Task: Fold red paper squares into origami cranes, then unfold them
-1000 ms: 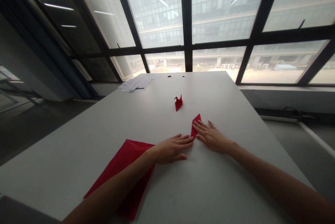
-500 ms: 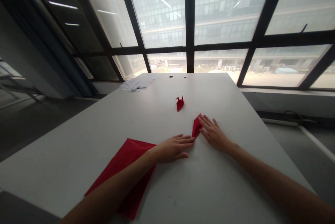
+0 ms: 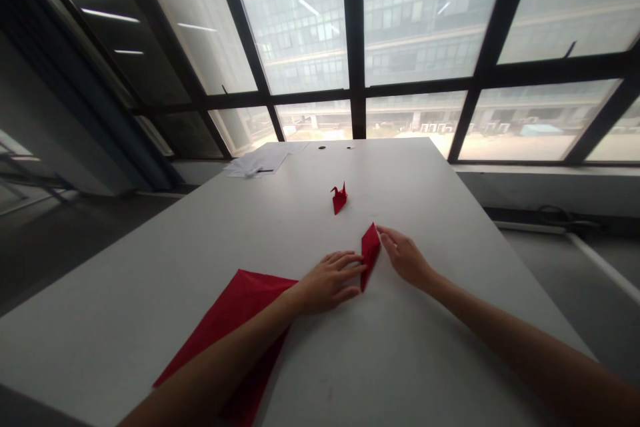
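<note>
A narrow, folded piece of red paper [image 3: 371,246], pointed at both ends, lies on the white table. My left hand [image 3: 326,284] is open, palm down, its fingertips resting on the paper's left edge. On the other side, my right hand [image 3: 407,260] has its fingers stretched out, the tips at the upper right edge of the paper; whether they touch it I cannot tell. Farther back stands a finished red paper crane [image 3: 339,200]. Large red paper [image 3: 227,310] lies to the left, partly hidden under my left forearm.
The white table [image 3: 430,194] reaches back to tall, dark-framed windows. Loose white papers [image 3: 255,160] with a dark, thin object on them lie at its far left corner. Two small round spots [image 3: 322,148] show near the far edge.
The folded paper shows more of its surface now. My right hand has drawn off its face to the right edge, and my left fingers have shifted up along its left side.
</note>
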### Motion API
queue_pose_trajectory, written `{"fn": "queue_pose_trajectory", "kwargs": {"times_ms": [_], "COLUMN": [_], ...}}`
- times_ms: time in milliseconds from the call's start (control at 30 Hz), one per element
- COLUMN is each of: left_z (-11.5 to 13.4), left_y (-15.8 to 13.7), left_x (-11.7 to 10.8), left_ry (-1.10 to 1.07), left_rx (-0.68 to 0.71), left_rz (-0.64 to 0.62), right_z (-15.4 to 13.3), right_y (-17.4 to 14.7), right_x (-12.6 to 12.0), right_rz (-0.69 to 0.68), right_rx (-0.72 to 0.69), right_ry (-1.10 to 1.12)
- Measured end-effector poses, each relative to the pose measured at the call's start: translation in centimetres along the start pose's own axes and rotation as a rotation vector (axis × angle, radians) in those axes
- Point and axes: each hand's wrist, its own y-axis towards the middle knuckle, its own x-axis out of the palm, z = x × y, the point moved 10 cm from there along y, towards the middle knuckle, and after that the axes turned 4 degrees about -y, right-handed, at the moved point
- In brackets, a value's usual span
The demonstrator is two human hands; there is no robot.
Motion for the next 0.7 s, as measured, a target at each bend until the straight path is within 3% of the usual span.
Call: {"fn": "queue_pose_trajectory", "kwargs": {"times_ms": [67, 133, 200, 367, 500, 600, 700], "left_z": [-0.1, -0.2, -0.1, 1.0, 2.2, 2.6, 1.6], "left_y": [-0.1, -0.1, -0.1, -0.3, -0.4, -0.2, 0.0], "left_x": [0.2, 0.2, 0.2, -0.1, 0.2, 0.2, -1.3], "left_ry": [0.003, 0.001, 0.001, -0.009, -0.016, -0.053, -0.191], "left_rx": [-0.005, -0.017, -0.021, 0.009, 0.043, 0.063, 0.0], "left_rz": [-0.014, -0.012, -0.018, -0.026, -0.052, -0.038, 0.149], "right_z": [2.4, 4.0, 4.2, 1.4, 1.3, 0.7, 0.3], "right_y": [0.2, -0.2, -0.8, -1.5, -2.0, -2.0, -1.9], "right_x": [-1.0, -0.3, 0.7, 2.2, 2.2, 2.2, 2.3], "right_rz": [0.078, 0.001, -0.117, -0.307, -0.211, -0.181, -0.115], "right_rx": [0.259, 0.481, 0.608, 0.585, 0.601, 0.519, 0.454], "right_ry": [0.266, 0.475, 0.655, 0.915, 0.778, 0.616, 0.641]}}
